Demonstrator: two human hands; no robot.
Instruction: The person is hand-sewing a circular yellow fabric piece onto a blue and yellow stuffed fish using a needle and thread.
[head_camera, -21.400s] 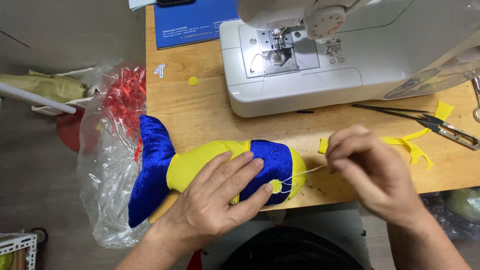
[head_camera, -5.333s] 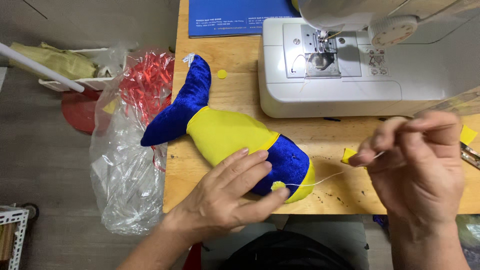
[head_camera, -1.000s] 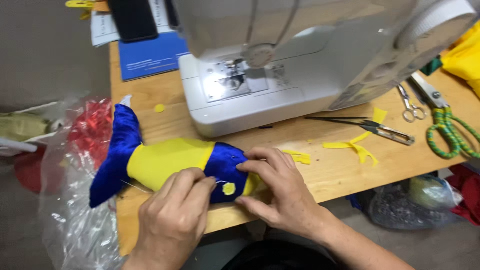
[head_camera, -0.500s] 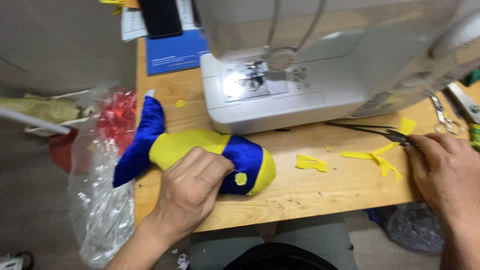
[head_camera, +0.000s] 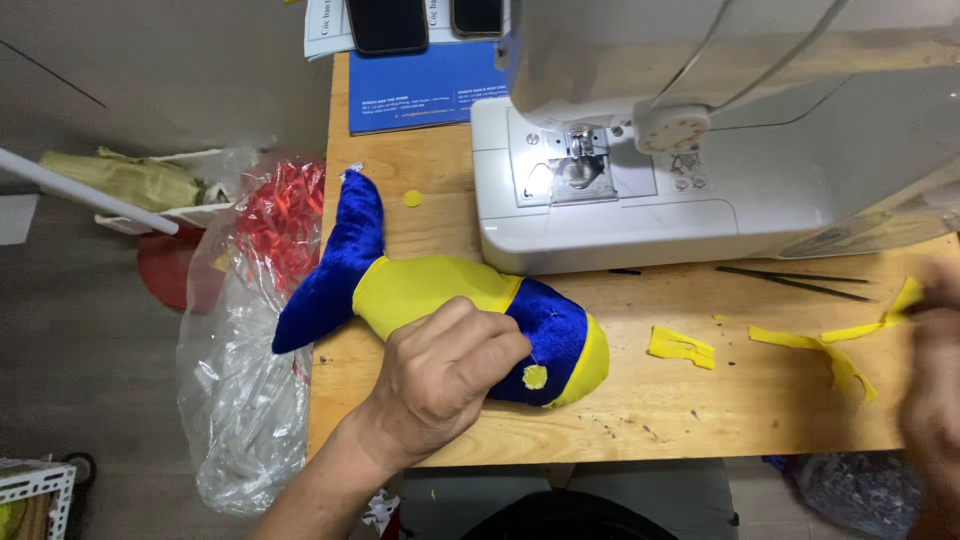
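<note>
A blue and yellow plush fish (head_camera: 440, 300) lies on the wooden worktop (head_camera: 640, 420) just in front of a white sewing machine (head_camera: 700, 150), its blue tail pointing up and to the left past the worktop's edge, its blue head with a yellow nose toward the right. The left hand (head_camera: 445, 375) rests on top of the fish at the seam where yellow body meets blue head — the fingers (head_camera: 495, 345) are curled down and pressed against the fabric, pinning it to the wood rather than lifting it. A small yellow round eye (head_camera: 535, 377) sits on the blue head just beside the knuckles. The right hand (head_camera: 935, 390) is at the far right edge, well apart from the fish and blurred; it is near a strip of yellow fabric scraps (head_camera: 830, 345), but I cannot tell whether its fingers are closed on anything. A dark pair of tweezers (head_camera: 790, 280) lies near the machine's base. A second yellow scrap (head_camera: 682, 346) lies between fish and strip. Left of the worktop hangs a clear plastic bag (head_camera: 240, 390) with red material — a blue booklet (head_camera: 415, 90) lies at the back.
</note>
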